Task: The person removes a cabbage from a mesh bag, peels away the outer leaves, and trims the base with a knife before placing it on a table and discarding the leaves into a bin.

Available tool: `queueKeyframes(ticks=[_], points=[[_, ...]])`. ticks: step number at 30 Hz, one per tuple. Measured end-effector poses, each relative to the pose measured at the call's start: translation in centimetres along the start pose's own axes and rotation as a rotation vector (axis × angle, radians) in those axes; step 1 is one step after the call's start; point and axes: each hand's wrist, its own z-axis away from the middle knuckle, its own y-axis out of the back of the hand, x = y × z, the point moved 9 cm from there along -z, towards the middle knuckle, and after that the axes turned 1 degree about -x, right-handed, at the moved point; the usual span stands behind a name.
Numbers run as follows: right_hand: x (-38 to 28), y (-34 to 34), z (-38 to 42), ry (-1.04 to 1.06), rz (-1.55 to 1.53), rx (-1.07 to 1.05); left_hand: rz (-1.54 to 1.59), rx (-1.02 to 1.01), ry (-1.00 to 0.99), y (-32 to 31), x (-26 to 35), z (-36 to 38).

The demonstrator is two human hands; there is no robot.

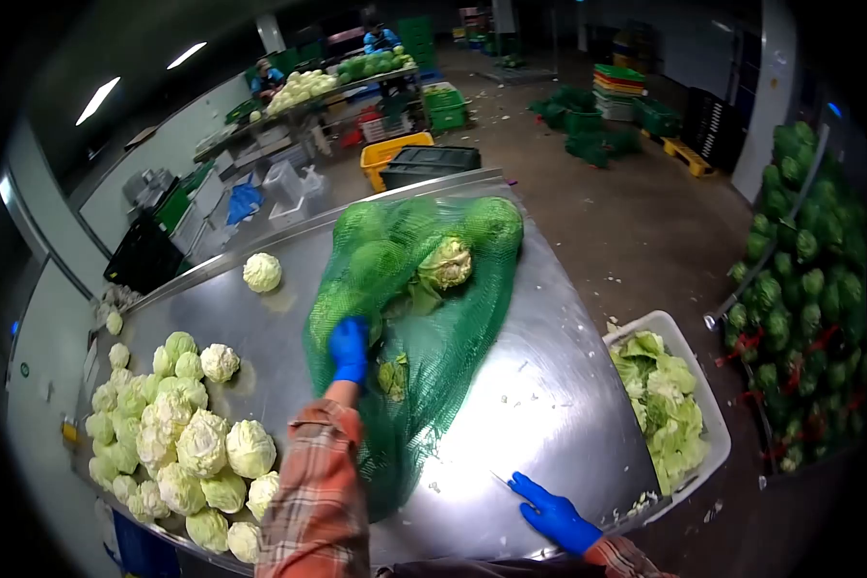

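Note:
A green mesh bag (472, 356) with several cabbages (366, 262) lies on the metal table (539, 385). One trimmed-looking cabbage (446, 263) with a pale cut base shows at the bag's opening. My left hand (349, 349), in a blue glove, is closed on the near left part of the mesh; its fingertips are partly hidden. A loose leaf (392, 378) lies close to it on the netting. Low over the table's near right side, my gloved right hand (555, 514) holds what looks like a knife (500, 479); only a thin, pale tip shows.
Peeled cabbages (202, 443) are heaped on the left, with a single one (262, 273) farther back. A white bin (713, 424) of leaves stands at the right edge. Filled mesh sacks (800, 289) are stacked beyond. Crates (432, 166) and two people stand farther off.

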Motion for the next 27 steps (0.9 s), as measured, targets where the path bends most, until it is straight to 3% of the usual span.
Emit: queueKeyframes(ticks=[1,3,4,5,7,8,10,11,12,15,16,19,20,21,22,23,24,25,26,27], points=[[0.6,0.5,-0.1,-0.008,-0.1,-0.012,0.057,0.134,-0.069,2.6,0.1,-1.2],[2.1,0.9,-0.3,-0.025,-0.292,-0.031,-0.095,0.231,-0.569,5.6,9.7,1.0],[1.8,1.3,-0.1,-0.354,-0.396,-0.088,-0.239,0.13,-0.579,5.1,9.2,-0.4],[3.1,1.0,-0.4,-0.383,-0.501,-0.057,-0.311,0.017,-0.511,4.6,8.6,-1.9],[8.1,-0.7,-1.4,-0.131,-0.293,0.07,-0.443,-0.209,-0.371,3.6,7.5,-4.3],[7.4,-0.1,-1.8,-0.186,-0.392,0.077,-0.416,-0.122,-0.43,4.1,8.3,-4.9],[4.0,1.1,-1.1,-0.302,-0.598,0.107,-0.316,-0.167,-0.214,3.4,6.2,-7.4],[4.1,1.2,-1.7,-0.264,-0.587,0.123,-0.263,-0.194,-0.106,2.8,4.9,-8.5],[4.7,1.0,-1.9,-0.226,-0.571,0.139,-0.273,-0.162,-0.191,2.4,5.5,-9.4],[5.6,0.8,-1.8,-0.184,-0.544,0.159,-0.343,-0.214,0.03,4.0,6.2,-9.9],[5.7,0.7,-1.8,-0.168,-0.566,0.189,-0.184,-0.271,0.02,4.5,6.3,-10.2],[6.6,-0.3,-1.6,-0.292,-0.7,0.183,-0.397,-0.139,-0.084,6.7,6.6,-10.0],[7.0,-0.7,-1.6,-0.36,-0.75,0.172,-0.184,-0.14,-0.177,6.5,4.0,-10.8],[7.6,-0.6,-1.8,-0.345,-0.673,0.227,-0.236,-0.166,-0.226,5.1,0.8,-11.4],[8.6,-0.8,-1.9,-0.329,-0.592,0.28,-0.229,-0.284,-0.061,4.2,2.5,-8.8],[8.8,-0.4,-1.7,-0.313,-0.509,0.328,0.021,-0.308,0.02,2.2,2.2,-7.2],[7.5,0.0,-1.7,-0.322,-0.56,0.309,0.002,-0.233,-0.214,0.2,2.4,-6.6],[5.2,0.6,-1.9,-0.334,-0.613,0.28,0.007,-0.276,-0.25,-1.8,3.1,-4.8],[3.8,0.7,-1.9,-0.35,-0.667,0.246,-0.032,-0.14,-0.309,-1.8,5.9,-1.8],[3.9,0.8,-2.0,-0.346,-0.657,0.254,0.073,-0.162,-0.286,-2.5,7.4,0.7]])
